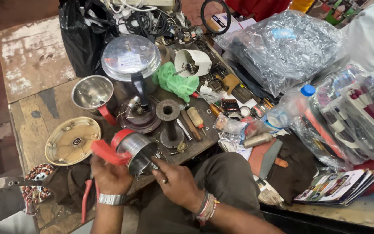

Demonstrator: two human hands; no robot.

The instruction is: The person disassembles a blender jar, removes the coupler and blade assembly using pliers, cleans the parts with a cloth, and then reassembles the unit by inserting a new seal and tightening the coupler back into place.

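Two hands work at the near edge of a worn wooden workbench [31,56] crowded with parts. Largest on it are the heaped clear plastic bags [282,47] at the right and a black plastic bag [81,34] at the far left. Just in front of the black bag stands a pressure cooker [130,58] with its lid on and black handle pointing toward the person. A green cloth [172,80] lies beside it, with a white appliance housing [193,63] just behind the cloth. A steel cup with a red handle [94,93] sits left of the cooker, and a shallow brass-coloured dish [72,141] lies nearer the bench edge. A dark metal spindle [168,119] stands upright near the middle.

At the near edge, the left hand [109,173] is closed around the red handle of a small steel jar [135,149], holding it tilted on its side with the open mouth toward the right hand. The right hand [174,177] is nearly closed, fingers pinched on a small dark part at the jar's mouth; what that part is cannot be told. Red-handled pliers [86,199] hang by the left wrist.
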